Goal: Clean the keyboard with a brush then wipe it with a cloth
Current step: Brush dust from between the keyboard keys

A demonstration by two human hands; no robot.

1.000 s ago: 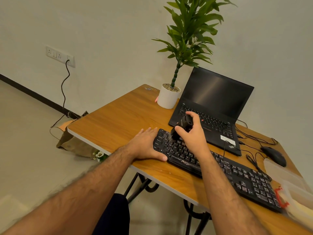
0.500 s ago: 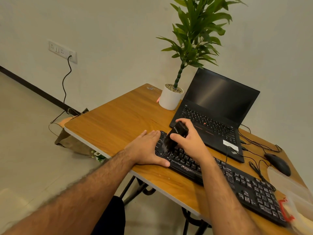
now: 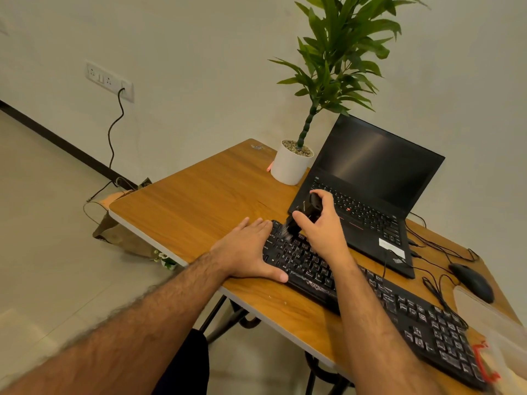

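Note:
A black keyboard (image 3: pixel 399 306) lies slantwise along the front of the wooden table (image 3: pixel 199 201). My left hand (image 3: pixel 248 249) lies flat at the keyboard's left end, fingers straight, thumb along its front edge. My right hand (image 3: pixel 322 226) grips a black brush (image 3: pixel 302 216), whose bristles touch the keys at the keyboard's far left corner. No cloth shows in this view.
An open black laptop (image 3: pixel 368 178) stands just behind the keyboard. A white potted plant (image 3: pixel 291 166) is at the back. A black mouse (image 3: pixel 472 282) and cables lie at right, next to a clear plastic container (image 3: pixel 496 323) with a red clip.
The brush has travelled left along the upper key rows to the keyboard's far left corner. My left hand has stayed pressed at the left end.

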